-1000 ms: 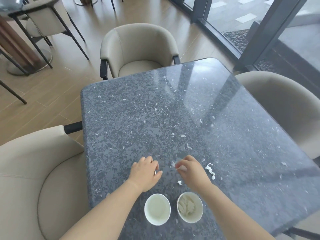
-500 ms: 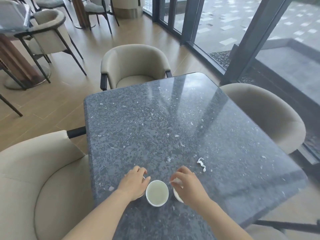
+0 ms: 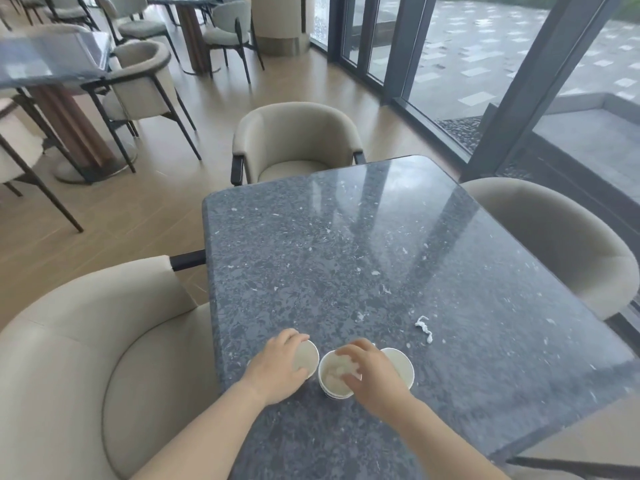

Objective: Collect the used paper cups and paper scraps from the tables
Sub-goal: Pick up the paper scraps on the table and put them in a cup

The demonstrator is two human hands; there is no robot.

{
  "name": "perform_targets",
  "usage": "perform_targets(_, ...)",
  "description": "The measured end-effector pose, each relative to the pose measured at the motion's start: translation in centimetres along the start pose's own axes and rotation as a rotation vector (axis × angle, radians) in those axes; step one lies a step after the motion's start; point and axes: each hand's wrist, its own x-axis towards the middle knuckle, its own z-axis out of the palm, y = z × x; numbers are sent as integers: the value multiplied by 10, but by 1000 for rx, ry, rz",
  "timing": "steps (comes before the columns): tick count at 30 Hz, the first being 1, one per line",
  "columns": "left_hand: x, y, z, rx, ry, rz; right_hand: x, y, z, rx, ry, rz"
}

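Three white paper cups stand near the front edge of the dark speckled table [image 3: 346, 237]. My left hand [image 3: 277, 368] lies over the left cup [image 3: 308, 355] and grips its rim. The fingers of my right hand [image 3: 370, 372] curl into the middle cup [image 3: 330, 379], which holds crumpled paper scraps. Whether they pinch a scrap is hidden. The right cup [image 3: 401, 363] is partly behind that hand. A twisted white paper scrap [image 3: 424, 327] lies on the table to the right of the cups. A small scrap [image 3: 360, 317] lies just beyond them.
Beige armchairs stand around the table: one at the left [image 3: 86, 358], one at the far side [image 3: 298, 140], one at the right [image 3: 554, 237]. Glass doors [image 3: 485, 64] run along the right. More tables and chairs [image 3: 138, 84] stand at the back left.
The view has pulled back and tilted up. My left hand has moved onto the left cup. My right hand has moved from the table to the middle cup. A third cup has come into view.
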Motion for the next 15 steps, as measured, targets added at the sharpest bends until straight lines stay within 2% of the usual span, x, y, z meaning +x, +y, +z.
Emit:
perform_targets(5,1,2,7,55,-70,19,-10,10,-11,24,85,-3)
perform_targets(15,29,27,19,72,-48,119,-26,41,-44,67,209,93)
